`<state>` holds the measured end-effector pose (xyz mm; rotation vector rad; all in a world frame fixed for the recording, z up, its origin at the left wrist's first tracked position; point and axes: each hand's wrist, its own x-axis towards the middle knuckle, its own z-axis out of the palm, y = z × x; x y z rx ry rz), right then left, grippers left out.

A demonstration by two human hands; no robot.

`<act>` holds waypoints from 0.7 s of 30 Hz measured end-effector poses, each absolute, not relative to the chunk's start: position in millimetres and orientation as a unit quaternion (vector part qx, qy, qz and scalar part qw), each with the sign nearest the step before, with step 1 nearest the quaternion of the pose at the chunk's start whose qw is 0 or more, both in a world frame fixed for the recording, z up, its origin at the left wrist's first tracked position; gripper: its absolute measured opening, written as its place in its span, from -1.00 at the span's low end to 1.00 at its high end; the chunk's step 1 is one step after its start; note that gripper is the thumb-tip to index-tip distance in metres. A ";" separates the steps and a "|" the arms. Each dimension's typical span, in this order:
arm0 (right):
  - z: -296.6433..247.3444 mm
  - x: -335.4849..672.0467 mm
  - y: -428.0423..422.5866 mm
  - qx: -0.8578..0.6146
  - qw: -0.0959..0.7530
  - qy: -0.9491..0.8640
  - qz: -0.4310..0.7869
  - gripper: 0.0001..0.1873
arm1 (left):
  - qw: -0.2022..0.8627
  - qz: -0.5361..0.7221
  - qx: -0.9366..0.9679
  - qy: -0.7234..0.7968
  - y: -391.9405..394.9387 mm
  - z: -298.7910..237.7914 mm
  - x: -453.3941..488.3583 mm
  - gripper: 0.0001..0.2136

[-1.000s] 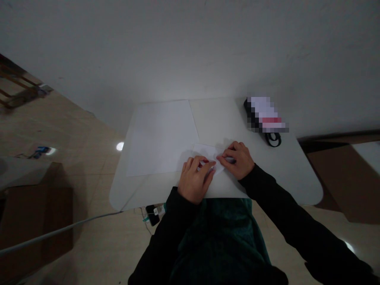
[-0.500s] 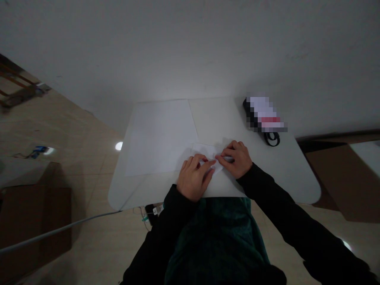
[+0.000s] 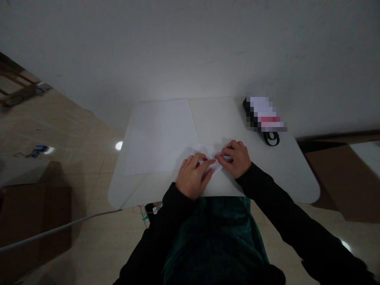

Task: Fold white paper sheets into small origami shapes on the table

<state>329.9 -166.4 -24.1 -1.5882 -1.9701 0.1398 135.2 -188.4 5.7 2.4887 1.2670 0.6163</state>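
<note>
A small folded white paper (image 3: 204,151) lies on the white table (image 3: 285,174) near its front edge. My left hand (image 3: 192,177) rests on the paper's near left part, fingers curled and pressing down on it. My right hand (image 3: 236,158) presses the paper's right part, fingertips pinched together at a fold. The two hands' fingertips almost meet over the paper. Most of the paper's near half is hidden under my hands.
A large flat white sheet (image 3: 160,134) lies on the table's left half. A dark object with a blurred label (image 3: 264,118) sits at the back right. A phone on a cable (image 3: 150,209) hangs below the front edge. Cardboard boxes (image 3: 35,213) stand on the floor at left.
Both hands stay on the folded paper; the fingers have shifted only slightly. The view has drifted a little.
</note>
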 end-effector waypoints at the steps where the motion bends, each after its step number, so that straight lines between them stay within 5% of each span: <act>1: -24.1 329.7 -166.4 -0.598 0.299 -0.742 0.051 -0.76 | 0.142 0.214 0.863 0.435 -187.7 5.9 134.8 -0.71; 21: -18.2 328.7 -165.2 -0.620 0.259 -0.737 0.080 -0.78 | 0.236 0.150 0.887 0.368 -167.7 15.6 121.3 -0.60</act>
